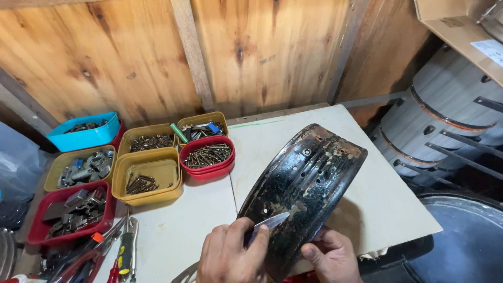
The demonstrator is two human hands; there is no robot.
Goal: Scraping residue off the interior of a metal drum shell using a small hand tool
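Left hand (230, 257) fingers pinched closed on a small blade (268, 224), tip against the black rusty rim (306, 178). Right hand (331, 257) cups the rim's lower edge, fingers curled around it. Screw-filled tubs (149, 175) sit well left of the rim.

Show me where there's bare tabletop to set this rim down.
Free: the white table right of and behind the black rim, and the strip between the yellow tub and left hand. Crowded: tubs of screws far left, tools at the left edge.

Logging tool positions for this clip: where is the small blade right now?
In the head view, the small blade is at lower centre, pinched in the left hand, its tip against the black rusty wheel rim that the right hand steadies on the white table.
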